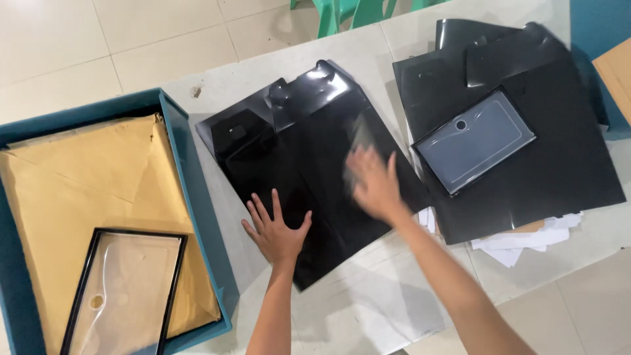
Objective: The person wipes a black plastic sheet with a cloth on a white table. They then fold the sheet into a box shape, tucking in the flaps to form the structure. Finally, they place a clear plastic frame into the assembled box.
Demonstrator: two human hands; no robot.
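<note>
- Pressing flat with fingers spread, the left hand (279, 230) rests on the near edge of a glossy black plastic sheet (309, 158) lying on the grey table (368, 296); it grips nothing.
- At about two o'clock from it, the right hand (373, 183) is blurred over the same sheet's right side, with a small greyish blur at its fingertips. I cannot tell whether that is a held thing or whether the hand is closed.
- Judging by its shine and moulded bumps at the far end, the sheet looks thin, light, slippery and bendable, so it is probably best held at an edge or pinned flat with a palm.
- At nine o'clock sits a teal tray (197, 197) lined with brown paper (85, 190), with a black-framed clear panel (125, 289) inside.
- At two o'clock, farther off, a stack of black sheets (559, 158) carries a clear rectangular panel (474, 141), with white papers (526, 243) under its near edge.
- Green chair legs (342, 13) stand at twelve o'clock.
</note>
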